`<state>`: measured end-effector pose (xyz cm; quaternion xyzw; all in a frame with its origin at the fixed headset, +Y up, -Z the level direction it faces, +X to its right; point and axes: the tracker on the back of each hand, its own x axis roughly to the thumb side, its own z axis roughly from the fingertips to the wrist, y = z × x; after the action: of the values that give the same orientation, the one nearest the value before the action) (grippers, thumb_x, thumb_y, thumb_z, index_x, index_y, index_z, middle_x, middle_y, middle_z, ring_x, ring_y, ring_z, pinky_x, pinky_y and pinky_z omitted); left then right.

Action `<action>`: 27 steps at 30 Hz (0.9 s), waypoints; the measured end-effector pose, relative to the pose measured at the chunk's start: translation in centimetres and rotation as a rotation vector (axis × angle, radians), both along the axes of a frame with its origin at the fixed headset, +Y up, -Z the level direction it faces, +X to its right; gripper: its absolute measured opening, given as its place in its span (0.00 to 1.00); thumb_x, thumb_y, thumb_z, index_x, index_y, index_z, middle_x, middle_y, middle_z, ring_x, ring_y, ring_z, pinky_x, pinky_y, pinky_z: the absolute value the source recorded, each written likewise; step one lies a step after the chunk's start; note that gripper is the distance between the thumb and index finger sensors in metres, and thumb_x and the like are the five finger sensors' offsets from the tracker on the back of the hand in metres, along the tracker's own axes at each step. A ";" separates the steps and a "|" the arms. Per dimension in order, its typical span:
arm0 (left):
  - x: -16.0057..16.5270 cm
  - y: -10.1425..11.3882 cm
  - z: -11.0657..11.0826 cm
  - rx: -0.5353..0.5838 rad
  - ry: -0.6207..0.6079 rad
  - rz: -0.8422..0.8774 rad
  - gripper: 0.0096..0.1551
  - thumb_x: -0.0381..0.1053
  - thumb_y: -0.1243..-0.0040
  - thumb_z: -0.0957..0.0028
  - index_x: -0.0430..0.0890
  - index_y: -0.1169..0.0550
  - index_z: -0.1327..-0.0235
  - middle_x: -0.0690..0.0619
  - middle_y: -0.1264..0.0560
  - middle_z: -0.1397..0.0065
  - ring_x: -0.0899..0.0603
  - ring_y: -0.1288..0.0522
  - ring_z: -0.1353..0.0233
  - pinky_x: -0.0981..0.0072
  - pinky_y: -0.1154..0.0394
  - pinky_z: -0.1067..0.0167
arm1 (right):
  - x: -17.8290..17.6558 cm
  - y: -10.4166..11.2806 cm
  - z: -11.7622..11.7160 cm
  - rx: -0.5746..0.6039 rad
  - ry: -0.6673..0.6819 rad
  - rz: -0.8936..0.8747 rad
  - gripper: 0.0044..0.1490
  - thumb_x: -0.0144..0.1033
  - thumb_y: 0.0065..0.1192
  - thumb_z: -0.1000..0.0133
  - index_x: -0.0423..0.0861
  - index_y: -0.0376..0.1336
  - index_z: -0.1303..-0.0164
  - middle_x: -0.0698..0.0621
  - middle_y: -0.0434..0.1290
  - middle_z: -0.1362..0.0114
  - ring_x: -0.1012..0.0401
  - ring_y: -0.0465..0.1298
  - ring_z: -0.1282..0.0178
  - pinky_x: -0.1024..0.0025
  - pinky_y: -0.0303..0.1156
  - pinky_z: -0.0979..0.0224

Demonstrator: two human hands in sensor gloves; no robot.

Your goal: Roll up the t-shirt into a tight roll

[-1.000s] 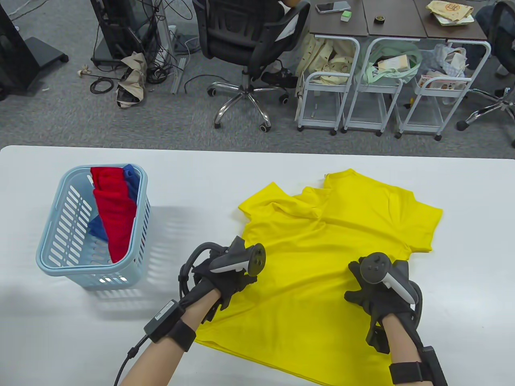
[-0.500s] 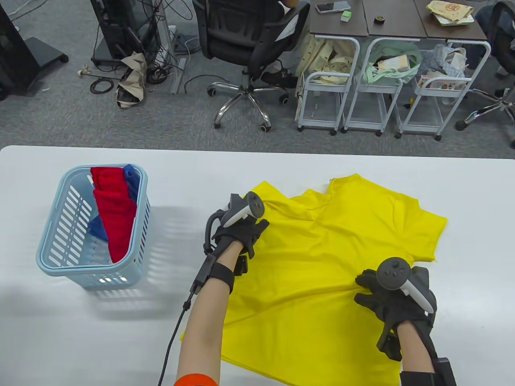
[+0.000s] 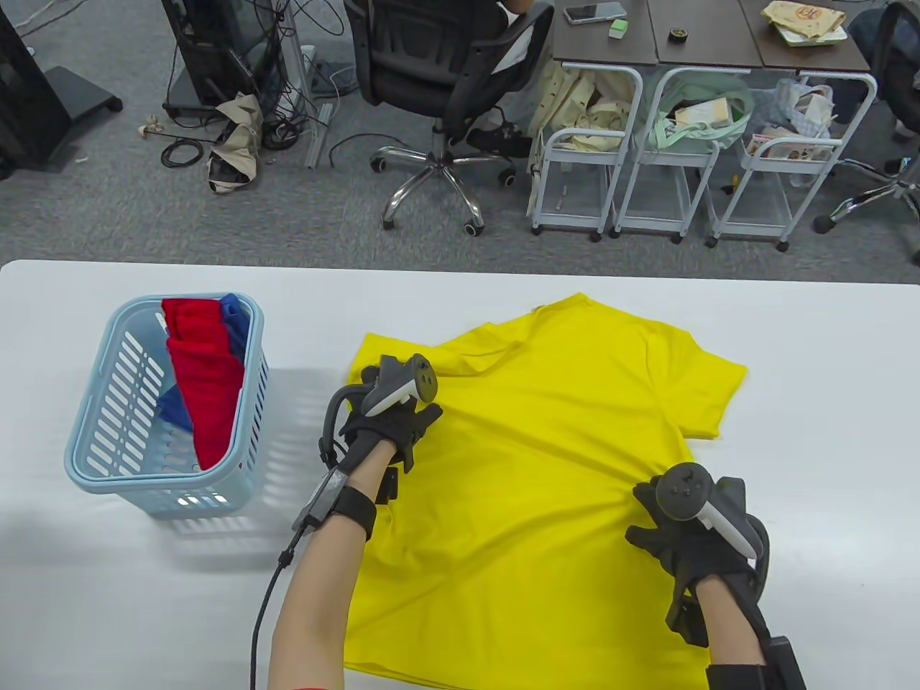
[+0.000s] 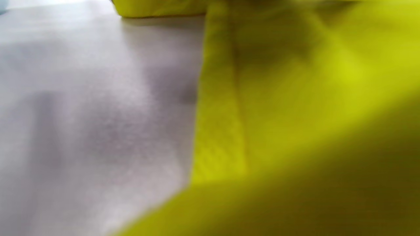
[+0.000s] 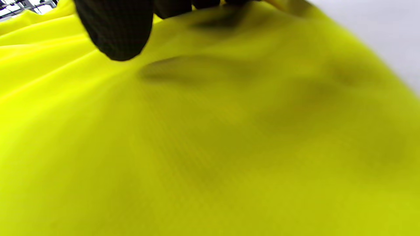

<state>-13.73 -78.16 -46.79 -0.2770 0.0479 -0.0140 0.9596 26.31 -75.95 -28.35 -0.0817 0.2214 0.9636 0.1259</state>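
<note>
We see yellow t-shirt [image 5: 210, 137] fabric filling our right wrist view, black gloved fingers [image 5: 115, 29] above, desk [image 5: 377, 23] top right.

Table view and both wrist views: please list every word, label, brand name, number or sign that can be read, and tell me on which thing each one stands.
No text can be read in any view.
Yellow t-shirt: plain, no print visible.
Blue basket: no label visible.
Paper bag on the far desk: a round printed mark, too small to read.
Box in the green bag: a label, too small to read.
Wrist views: blurred yellow cloth, no text.
</note>
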 end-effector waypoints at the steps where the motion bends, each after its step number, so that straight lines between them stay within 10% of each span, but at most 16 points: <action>1: -0.8 0.2 -0.4 0.001 0.077 -0.026 0.52 0.74 0.75 0.43 0.48 0.71 0.18 0.44 0.64 0.09 0.34 0.61 0.12 0.41 0.48 0.21 | 0.4 0.1 0.1 -0.003 -0.012 -0.012 0.44 0.50 0.66 0.43 0.56 0.54 0.17 0.53 0.50 0.10 0.51 0.48 0.09 0.39 0.47 0.18; 8: -1.7 3.2 -0.9 0.091 0.208 -0.086 0.51 0.73 0.73 0.41 0.42 0.52 0.13 0.37 0.35 0.14 0.33 0.33 0.24 0.45 0.35 0.28 | 1.2 1.8 0.3 0.064 -0.077 0.005 0.29 0.49 0.67 0.43 0.53 0.71 0.32 0.53 0.69 0.19 0.52 0.66 0.16 0.45 0.60 0.23; 13: 2.6 2.5 0.7 0.176 -0.402 0.113 0.37 0.66 0.62 0.39 0.61 0.46 0.15 0.55 0.53 0.07 0.38 0.54 0.10 0.34 0.50 0.20 | 1.0 2.0 0.3 0.076 -0.085 0.047 0.26 0.49 0.67 0.43 0.53 0.73 0.36 0.53 0.73 0.23 0.51 0.71 0.21 0.46 0.63 0.25; 19: 9.0 1.6 3.7 0.226 -0.606 -0.039 0.36 0.67 0.62 0.40 0.62 0.46 0.16 0.57 0.52 0.07 0.40 0.54 0.10 0.34 0.49 0.20 | 1.3 2.0 0.4 0.070 -0.091 0.034 0.25 0.49 0.68 0.43 0.53 0.73 0.37 0.54 0.73 0.23 0.52 0.71 0.21 0.47 0.64 0.25; 22: 9.0 1.2 1.5 0.071 -0.490 -0.082 0.41 0.72 0.71 0.41 0.61 0.54 0.13 0.53 0.54 0.06 0.37 0.55 0.09 0.31 0.52 0.21 | 1.0 2.0 0.4 0.067 -0.086 0.073 0.22 0.45 0.68 0.43 0.55 0.73 0.38 0.55 0.73 0.24 0.53 0.71 0.21 0.48 0.64 0.25; 27: 1.9 0.5 -2.4 -0.020 0.145 0.221 0.46 0.72 0.76 0.40 0.54 0.66 0.15 0.46 0.68 0.09 0.34 0.69 0.13 0.28 0.65 0.25 | 0.7 1.9 0.5 0.063 -0.073 0.094 0.26 0.46 0.72 0.45 0.55 0.72 0.36 0.56 0.71 0.22 0.53 0.70 0.20 0.48 0.64 0.25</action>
<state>-11.87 -77.63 -49.16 -0.2906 0.0863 0.1112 0.9464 27.05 -74.00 -27.80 -0.1232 0.1820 0.9713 0.0908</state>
